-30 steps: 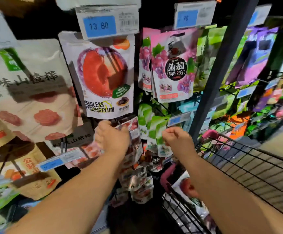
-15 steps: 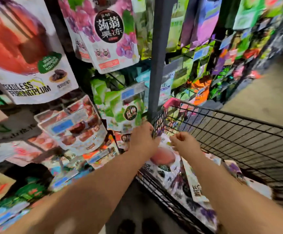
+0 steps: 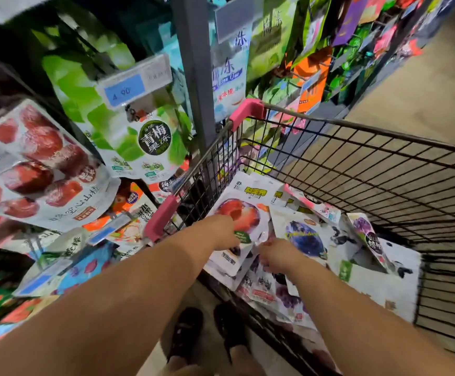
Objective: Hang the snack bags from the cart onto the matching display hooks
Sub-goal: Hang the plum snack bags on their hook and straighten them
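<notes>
White red-plum bag [image 3: 244,213] touched by left hand [image 3: 220,232] and right hand [image 3: 277,257]; finger grip unclear.

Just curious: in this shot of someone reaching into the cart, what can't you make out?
Head view.
1. Whether the left hand or right hand grips a bag: the hands' backs hide the fingers.
2. Bags deeper in the cart: covered by the plum bag and blueberry bag.
3. Small print on the price tag: blurred.
4. The top-left bag: cut off by the frame edge.
</notes>
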`<state>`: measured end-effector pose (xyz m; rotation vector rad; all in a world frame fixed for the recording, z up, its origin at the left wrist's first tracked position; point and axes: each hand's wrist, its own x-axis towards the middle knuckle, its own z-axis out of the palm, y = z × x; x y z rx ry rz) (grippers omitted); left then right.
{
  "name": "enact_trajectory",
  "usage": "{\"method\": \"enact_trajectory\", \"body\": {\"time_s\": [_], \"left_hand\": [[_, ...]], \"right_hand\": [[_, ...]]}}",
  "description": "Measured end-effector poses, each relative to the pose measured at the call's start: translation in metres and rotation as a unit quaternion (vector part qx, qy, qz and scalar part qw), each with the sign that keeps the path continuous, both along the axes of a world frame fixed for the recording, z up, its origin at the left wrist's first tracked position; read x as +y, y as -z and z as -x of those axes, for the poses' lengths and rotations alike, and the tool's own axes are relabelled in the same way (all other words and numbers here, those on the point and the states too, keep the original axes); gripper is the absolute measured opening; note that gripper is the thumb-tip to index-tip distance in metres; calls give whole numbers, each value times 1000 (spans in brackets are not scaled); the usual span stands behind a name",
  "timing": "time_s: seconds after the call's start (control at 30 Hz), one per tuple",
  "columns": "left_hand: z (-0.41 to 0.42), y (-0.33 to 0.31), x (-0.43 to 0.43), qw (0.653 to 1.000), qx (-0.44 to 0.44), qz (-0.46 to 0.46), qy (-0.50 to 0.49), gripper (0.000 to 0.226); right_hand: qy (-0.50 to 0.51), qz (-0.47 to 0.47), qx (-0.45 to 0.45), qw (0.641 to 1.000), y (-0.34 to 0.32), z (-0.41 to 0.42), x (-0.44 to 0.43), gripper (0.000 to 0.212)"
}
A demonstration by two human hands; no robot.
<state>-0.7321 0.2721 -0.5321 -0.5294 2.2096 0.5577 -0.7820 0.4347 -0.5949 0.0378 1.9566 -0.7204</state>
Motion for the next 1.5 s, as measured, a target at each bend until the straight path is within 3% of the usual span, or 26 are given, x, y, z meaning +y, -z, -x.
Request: {"method": "enact_trajectory", "body": {"time_s": [0.07, 0.17, 0.3, 0.47, 0.57, 0.67, 0.8, 0.9, 1.03, 1.17, 1.23, 1.33, 1.43, 1.5], "left_hand": [[5, 10, -4, 1000, -8, -7, -3, 28], [12, 19, -7, 1000, -3, -12, -23, 29], [14, 27, -13, 996, 27, -23, -79, 21], [15, 24, -19, 984, 55, -53, -158, 22], [14, 16, -18, 968, 69, -77, -228, 26], [13, 19, -22, 960, 71, -61, -263, 53], [13, 12, -21, 904, 116, -136, -389, 87], [12, 1, -19, 846, 108, -261, -452, 90], [8, -6, -21, 780, 112, -403, -466, 79], [1, -16, -25, 771, 124, -442, -441, 32], [-3, -24, -28, 804, 182, -396, -405, 18], [-11, -39, -36, 885, 285, -185, -318, 24], [-23, -43, -36, 893, 340, -46, -290, 32], [-31, -40, -30, 895, 364, -17, -258, 33]], "right_hand": [[95, 23, -68, 993, 15, -3, -5, 8], [212, 40, -148, 965, 43, -9, -19, 16], [319, 76, -159, 931, 79, -18, -41, 31], [304, 80, -82, 946, 84, -10, -55, 20], [261, 148, -41, 953, 66, 1, -54, 15], [322, 267, -68, 906, 28, 14, -38, 18], [359, 311, -39, 879, -6, 41, -6, 21], [370, 332, -57, 866, -20, 51, 7, 22], [359, 398, -111, 837, -26, 49, 15, 27], [339, 391, -151, 842, -14, 34, 13, 40], [344, 374, -174, 843, -5, 26, 8, 40], [329, 284, -212, 875, 4, 16, -2, 47], [237, 132, -172, 947, 18, 2, -14, 32], [230, 72, -149, 959, 28, -8, -24, 20]]}}
